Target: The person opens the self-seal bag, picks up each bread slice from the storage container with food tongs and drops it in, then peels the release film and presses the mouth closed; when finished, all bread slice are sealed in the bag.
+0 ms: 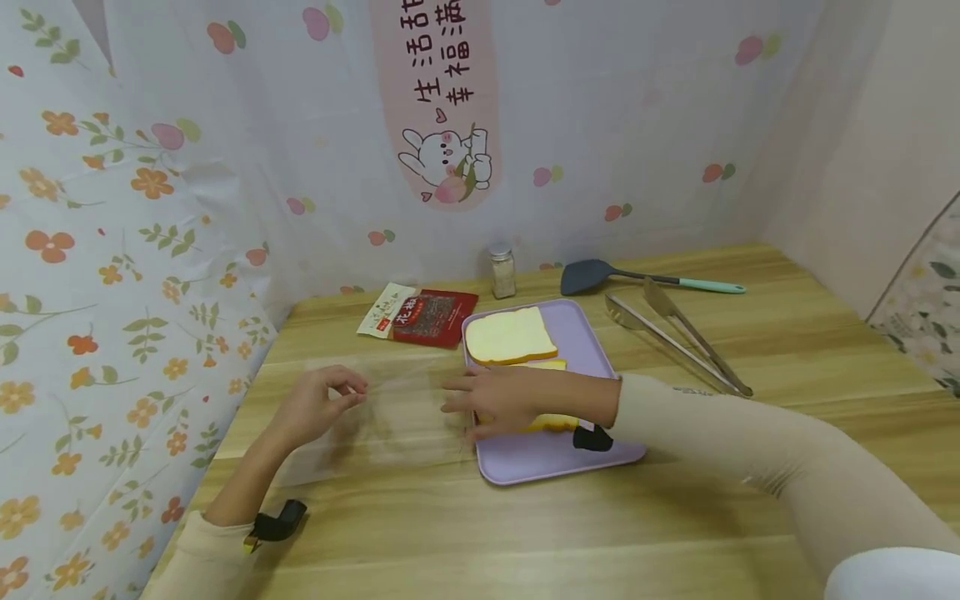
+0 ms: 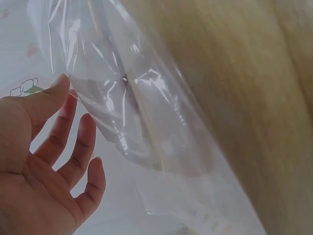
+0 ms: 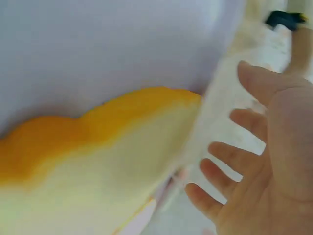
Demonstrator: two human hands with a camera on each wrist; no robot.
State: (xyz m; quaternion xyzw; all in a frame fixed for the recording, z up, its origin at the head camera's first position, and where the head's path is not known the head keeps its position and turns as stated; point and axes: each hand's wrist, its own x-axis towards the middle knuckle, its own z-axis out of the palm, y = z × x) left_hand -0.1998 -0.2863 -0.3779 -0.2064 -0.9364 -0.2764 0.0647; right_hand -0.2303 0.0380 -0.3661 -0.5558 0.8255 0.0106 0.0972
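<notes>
A thin, clear plastic film (image 1: 405,417) spreads between the two hands; whether it is a bag or a single sheet I cannot tell. My left hand (image 1: 315,406) pinches its left edge between thumb and index finger, the other fingers loosely bent, as the left wrist view (image 2: 54,152) shows. Over the left rim of a lilac tray (image 1: 525,468) my right hand (image 1: 506,398) reaches with fingers spread and nothing gripped. Beneath that hand is a bread slice (image 3: 112,161), partly hidden in the head view. Another bread slice (image 1: 512,335) lies behind it on the tray.
Behind the tray are a red spice packet (image 1: 427,317) and a small glass shaker (image 1: 502,271). Metal tongs (image 1: 678,337) and a dark spatula (image 1: 588,275) with a mint handle lie to the right. Patterned curtains (image 1: 315,167) enclose the wooden table (image 1: 420,542).
</notes>
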